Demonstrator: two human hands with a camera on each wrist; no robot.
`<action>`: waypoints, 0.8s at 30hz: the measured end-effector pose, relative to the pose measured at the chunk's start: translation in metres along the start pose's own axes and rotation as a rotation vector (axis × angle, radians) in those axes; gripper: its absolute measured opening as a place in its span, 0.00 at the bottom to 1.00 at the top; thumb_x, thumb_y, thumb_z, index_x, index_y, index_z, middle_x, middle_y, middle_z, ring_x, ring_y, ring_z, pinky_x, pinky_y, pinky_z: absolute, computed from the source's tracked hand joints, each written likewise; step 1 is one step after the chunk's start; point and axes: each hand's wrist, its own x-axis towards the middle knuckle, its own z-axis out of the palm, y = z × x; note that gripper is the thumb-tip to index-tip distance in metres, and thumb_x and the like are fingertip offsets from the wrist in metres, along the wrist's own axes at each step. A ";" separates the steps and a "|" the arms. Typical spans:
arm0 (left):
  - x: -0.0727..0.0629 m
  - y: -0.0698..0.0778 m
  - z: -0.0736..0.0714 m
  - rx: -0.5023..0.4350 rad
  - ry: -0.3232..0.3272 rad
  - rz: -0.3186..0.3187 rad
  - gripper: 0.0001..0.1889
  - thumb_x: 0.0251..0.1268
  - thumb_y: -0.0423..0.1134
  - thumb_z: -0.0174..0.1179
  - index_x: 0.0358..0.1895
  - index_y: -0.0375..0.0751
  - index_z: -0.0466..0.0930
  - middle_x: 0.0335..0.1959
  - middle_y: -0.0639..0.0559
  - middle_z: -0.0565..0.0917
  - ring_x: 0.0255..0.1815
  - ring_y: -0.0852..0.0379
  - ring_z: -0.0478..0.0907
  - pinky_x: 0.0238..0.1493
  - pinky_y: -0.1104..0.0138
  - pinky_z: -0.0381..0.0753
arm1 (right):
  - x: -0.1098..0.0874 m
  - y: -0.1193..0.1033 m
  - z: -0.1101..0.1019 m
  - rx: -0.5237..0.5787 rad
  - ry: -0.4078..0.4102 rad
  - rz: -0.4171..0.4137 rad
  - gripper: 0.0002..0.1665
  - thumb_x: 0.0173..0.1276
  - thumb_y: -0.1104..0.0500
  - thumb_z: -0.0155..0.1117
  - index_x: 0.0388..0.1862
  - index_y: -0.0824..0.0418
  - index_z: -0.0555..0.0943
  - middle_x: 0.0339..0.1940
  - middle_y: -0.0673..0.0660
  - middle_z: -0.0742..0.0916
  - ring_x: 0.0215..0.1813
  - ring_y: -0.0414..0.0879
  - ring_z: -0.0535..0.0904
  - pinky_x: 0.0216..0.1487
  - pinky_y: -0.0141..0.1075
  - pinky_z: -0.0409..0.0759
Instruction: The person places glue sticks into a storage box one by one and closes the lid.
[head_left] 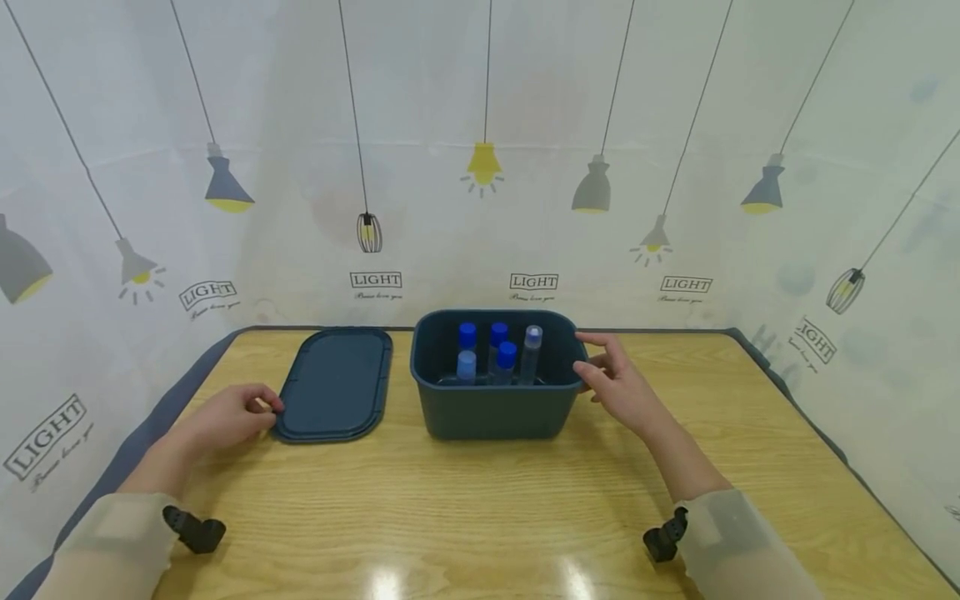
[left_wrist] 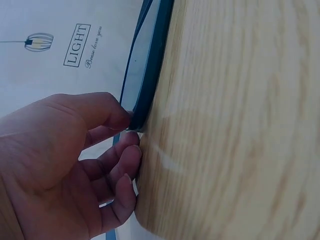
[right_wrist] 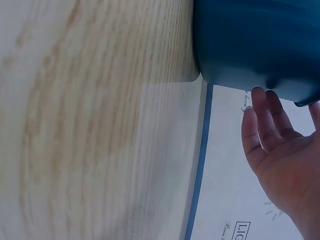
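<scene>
A dark blue plastic bin (head_left: 495, 414) stands on the table. Several upright clear tubes are inside, some with deep blue caps (head_left: 507, 353), one with a light blue cap (head_left: 467, 365) and one with a pale top (head_left: 532, 346). To its left lies the flat dark blue lid (head_left: 333, 383). My left hand (head_left: 228, 414) pinches the lid's near left edge between thumb and index finger, the other fingers curled beside the table. My right hand (head_left: 621, 387) is at the bin's right end, its thumb and index finger spread along the rim and the other fingers against the end wall (right_wrist: 250, 45).
The wood-grain table (head_left: 480, 508) runs back to a white curtain (head_left: 427, 100) printed with hanging lamps, which also closes in both sides. Each wrist wears a small black camera (head_left: 193, 531). A strip of table separates lid and bin.
</scene>
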 end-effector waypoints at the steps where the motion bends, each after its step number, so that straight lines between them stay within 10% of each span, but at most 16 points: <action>1: 0.001 0.000 0.000 0.006 0.005 -0.003 0.12 0.80 0.35 0.60 0.58 0.34 0.82 0.30 0.49 0.81 0.29 0.53 0.76 0.32 0.63 0.75 | 0.000 0.000 0.000 0.000 0.001 0.001 0.32 0.89 0.49 0.56 0.86 0.50 0.63 0.63 0.72 0.83 0.53 0.68 0.88 0.52 0.55 0.84; 11: -0.002 0.004 -0.002 0.147 0.128 -0.021 0.12 0.73 0.37 0.66 0.52 0.34 0.85 0.38 0.43 0.85 0.35 0.51 0.78 0.36 0.60 0.75 | -0.001 -0.004 0.000 0.019 -0.007 -0.006 0.34 0.89 0.51 0.57 0.86 0.52 0.61 0.62 0.73 0.82 0.51 0.66 0.88 0.49 0.52 0.83; 24: -0.012 -0.003 -0.003 0.045 0.155 -0.083 0.19 0.83 0.40 0.57 0.66 0.31 0.81 0.57 0.28 0.87 0.36 0.53 0.87 0.40 0.60 0.82 | -0.002 -0.002 0.000 0.032 -0.010 -0.006 0.34 0.89 0.49 0.56 0.87 0.50 0.61 0.63 0.72 0.81 0.51 0.65 0.88 0.50 0.52 0.83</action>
